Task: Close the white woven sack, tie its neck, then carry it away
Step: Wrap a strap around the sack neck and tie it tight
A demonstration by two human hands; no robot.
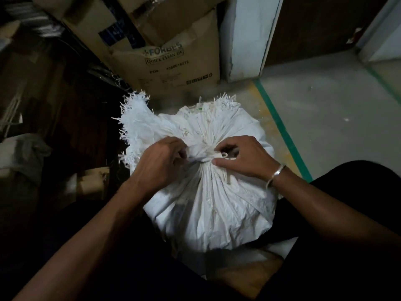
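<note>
The white woven sack stands full on the floor between my legs. Its mouth is gathered into a neck at the top centre, with frayed edges fanning out behind. A thin white string wraps the neck and forms a small loop on the right. My left hand pinches the bunched fabric on the neck's left side. My right hand, with a silver bangle on its wrist, grips the string just right of the neck.
Stacked cardboard boxes stand right behind the sack. A white pillar rises at the back right. A green floor line runs past the sack's right side, with grey floor beyond. Dark clutter fills the left.
</note>
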